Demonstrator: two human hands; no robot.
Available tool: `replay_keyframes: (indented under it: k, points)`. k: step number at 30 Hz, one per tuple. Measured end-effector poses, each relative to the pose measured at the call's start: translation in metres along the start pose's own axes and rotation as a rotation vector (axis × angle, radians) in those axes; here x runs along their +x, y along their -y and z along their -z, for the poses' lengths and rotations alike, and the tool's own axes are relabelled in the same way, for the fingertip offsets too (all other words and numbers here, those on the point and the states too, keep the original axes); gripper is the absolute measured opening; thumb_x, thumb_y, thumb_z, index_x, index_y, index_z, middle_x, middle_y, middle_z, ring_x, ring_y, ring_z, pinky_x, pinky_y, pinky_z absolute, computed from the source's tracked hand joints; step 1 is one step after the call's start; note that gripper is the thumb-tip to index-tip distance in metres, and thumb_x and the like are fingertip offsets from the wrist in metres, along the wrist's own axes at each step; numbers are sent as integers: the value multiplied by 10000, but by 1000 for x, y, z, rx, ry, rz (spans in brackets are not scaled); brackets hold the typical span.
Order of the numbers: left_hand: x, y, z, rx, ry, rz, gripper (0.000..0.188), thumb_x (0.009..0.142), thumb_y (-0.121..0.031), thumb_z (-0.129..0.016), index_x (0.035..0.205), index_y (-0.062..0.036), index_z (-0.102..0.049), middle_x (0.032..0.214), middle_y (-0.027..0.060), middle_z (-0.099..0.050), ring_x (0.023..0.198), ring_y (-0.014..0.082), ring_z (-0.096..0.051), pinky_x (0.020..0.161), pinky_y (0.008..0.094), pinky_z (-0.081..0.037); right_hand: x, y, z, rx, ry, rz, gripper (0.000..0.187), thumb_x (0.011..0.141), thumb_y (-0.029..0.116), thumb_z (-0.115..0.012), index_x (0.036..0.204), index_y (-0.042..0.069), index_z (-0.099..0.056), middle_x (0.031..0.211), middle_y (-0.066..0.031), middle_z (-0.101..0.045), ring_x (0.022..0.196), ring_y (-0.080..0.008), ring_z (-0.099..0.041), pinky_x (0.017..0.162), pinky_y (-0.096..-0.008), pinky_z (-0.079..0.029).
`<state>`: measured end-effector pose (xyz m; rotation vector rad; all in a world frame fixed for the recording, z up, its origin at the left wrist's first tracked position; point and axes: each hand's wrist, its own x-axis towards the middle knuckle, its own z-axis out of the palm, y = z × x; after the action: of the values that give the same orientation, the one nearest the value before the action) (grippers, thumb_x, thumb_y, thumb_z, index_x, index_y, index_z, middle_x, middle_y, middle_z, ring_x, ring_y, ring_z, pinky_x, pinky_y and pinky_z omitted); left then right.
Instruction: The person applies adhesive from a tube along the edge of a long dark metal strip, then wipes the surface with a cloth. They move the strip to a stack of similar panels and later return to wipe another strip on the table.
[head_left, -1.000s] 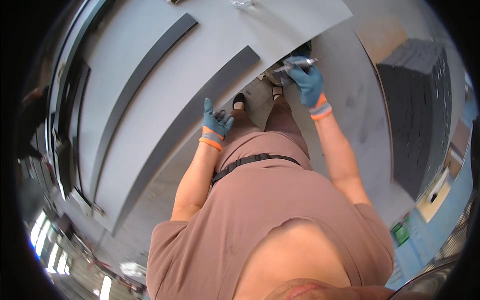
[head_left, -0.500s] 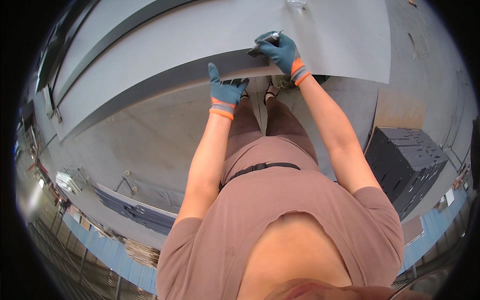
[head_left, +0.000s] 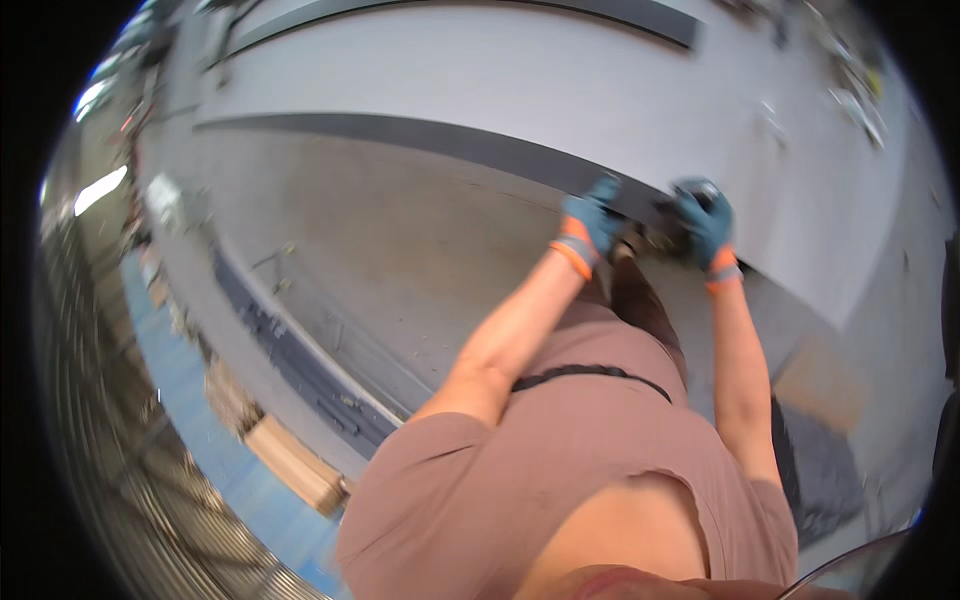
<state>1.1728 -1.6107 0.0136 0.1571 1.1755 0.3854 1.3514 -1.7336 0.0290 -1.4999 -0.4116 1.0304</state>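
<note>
A long dark grey strip point(head_left: 450, 142) runs along the near edge of a large pale sheet point(head_left: 420, 75). My left hand point(head_left: 592, 225), in a teal glove with an orange cuff, is at the strip's front edge, near its right end. Its thumb stands up apart from the fingers, which are blurred. My right hand point(head_left: 708, 225), gloved alike, is closed over a small dark hand tool point(head_left: 704, 198) above the sheet, just right of the strip's end. Blur and the glove hide most of the tool, so its exact kind does not show.
A second dark strip point(head_left: 640, 18) lies across the far part of the sheet. A dark stack point(head_left: 815, 470) stands at my right beside a brown board point(head_left: 822, 383). Long dark pieces point(head_left: 300, 345) lie at the left on the floor, with cardboard point(head_left: 292, 462) beyond. My feet are beneath the sheet's edge.
The whole view has swung round and is blurred. Both hands now appear further right and lower, and closer together. The right hand still holds the dark tool.
</note>
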Motion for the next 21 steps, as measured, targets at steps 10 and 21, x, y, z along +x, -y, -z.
replay_keyframes:
  k: [10, 21]
  points:
    - [-29, -23, -15, 506, -170, -40, 313, 907, -312, -822, 1043, -48, -724, 918, 50, -735, 737, 153, -718, 574, 250, -578, -8, 34, -6, -65, 55, -48, 144, 976, 127, -673, 1081, 30, -692, 918, -34, -723, 803, -109, -643, 770, -273, -531]
    - [-27, -33, -9, 376, 21, -80, 338, 933, -290, -795, 1152, -39, -736, 1031, 62, -752, 771, 174, -717, 636, 298, -616, -7, 35, -3, -94, 147, -33, 117, 949, 106, -678, 1026, 20, -694, 913, -25, -700, 840, -97, -628, 780, -275, -527]
